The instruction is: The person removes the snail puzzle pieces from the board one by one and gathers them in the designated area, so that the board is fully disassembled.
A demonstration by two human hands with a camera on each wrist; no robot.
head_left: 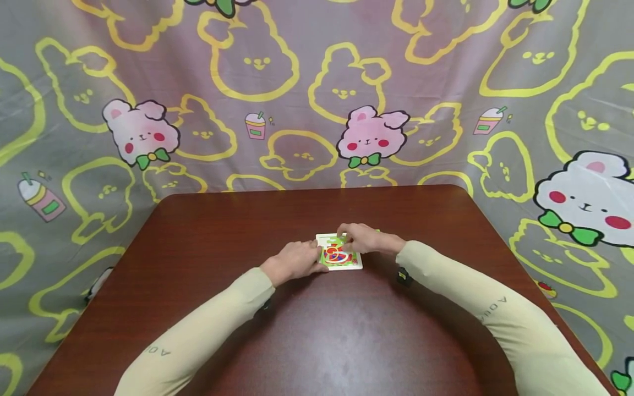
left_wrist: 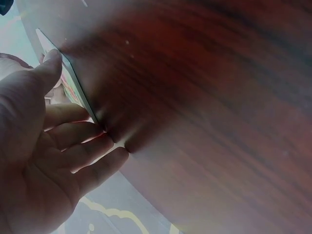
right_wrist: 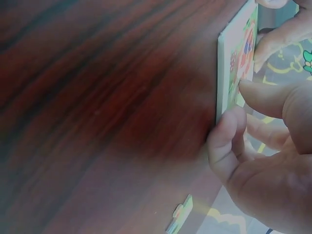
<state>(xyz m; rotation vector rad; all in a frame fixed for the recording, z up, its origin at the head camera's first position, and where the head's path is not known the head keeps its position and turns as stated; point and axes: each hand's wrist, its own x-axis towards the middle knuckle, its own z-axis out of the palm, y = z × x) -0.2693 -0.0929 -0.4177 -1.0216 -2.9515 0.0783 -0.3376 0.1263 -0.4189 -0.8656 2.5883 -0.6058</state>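
A square picture puzzle board with a white border lies flat on the table, showing a coloured snail-like figure. My left hand is at its left side. In the left wrist view the thumb lies on the board's edge, and the loosely extended fingers touch its side. My right hand reaches over the far right part of the board with bent fingers. In the right wrist view its thumb tip touches the picture face, and a curled finger rests by the board's corner. Whether anything is between those fingertips is hidden.
A small flat piece with green on it lies on the brown wooden table, past the right hand. A patterned curtain hangs behind the table's far edge and at both sides. Black devices sit under the wrists.
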